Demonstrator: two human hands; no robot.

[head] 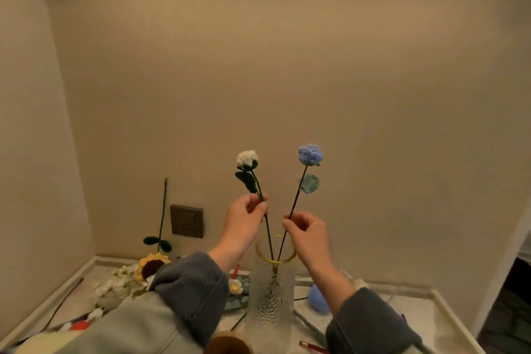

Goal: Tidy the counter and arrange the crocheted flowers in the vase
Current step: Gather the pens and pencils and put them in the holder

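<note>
A pale counter (416, 304) sits in a beige-walled corner with a dark socket (186, 221). On it stands a textured glass vase (271, 293) with a yellow rim, holding two stems. The left hand (244, 218) pinches the white flower (247, 159) by its stem; the right hand (306, 231) pinches the blue flower (310, 154) likewise, both raised above the vase. A sunflower (150, 266) lies at left.

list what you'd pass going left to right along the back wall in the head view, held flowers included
green stem leaning on the wall → wall socket → white flower, pinched by the left hand → blue flower, pinched by the right hand
</note>
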